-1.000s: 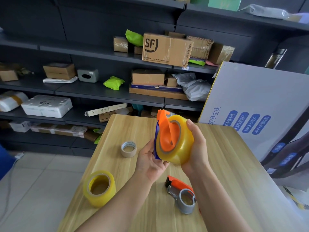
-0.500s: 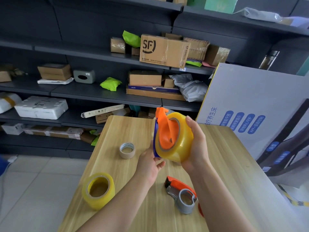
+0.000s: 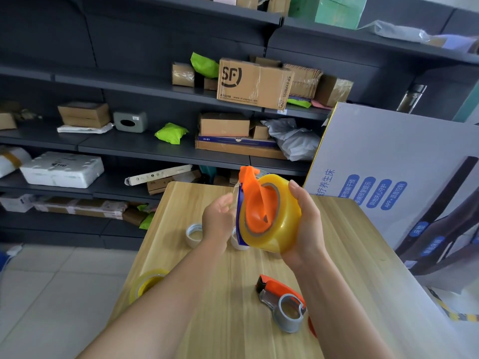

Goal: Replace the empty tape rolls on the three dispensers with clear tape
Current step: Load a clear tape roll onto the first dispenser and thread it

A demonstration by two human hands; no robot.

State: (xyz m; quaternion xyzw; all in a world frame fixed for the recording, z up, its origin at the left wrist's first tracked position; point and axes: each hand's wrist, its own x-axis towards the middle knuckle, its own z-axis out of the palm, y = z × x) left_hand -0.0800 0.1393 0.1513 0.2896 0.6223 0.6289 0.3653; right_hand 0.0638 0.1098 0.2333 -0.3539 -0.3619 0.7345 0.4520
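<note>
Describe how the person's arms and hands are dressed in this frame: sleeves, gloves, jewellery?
Both forearms are bare up to the frame edge, with no sleeves showing. The left hand and right hand wear no gloves. No rings, watch or wristband are visible.

I read "SF" and "SF EXPRESS" on the cardboard box point(image 3: 255, 81), upper centre; Chinese text on the white carton point(image 3: 388, 177), right.

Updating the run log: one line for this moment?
right hand: holds dispenser with tape roll | left hand: open, beside it | table: second dispenser
</note>
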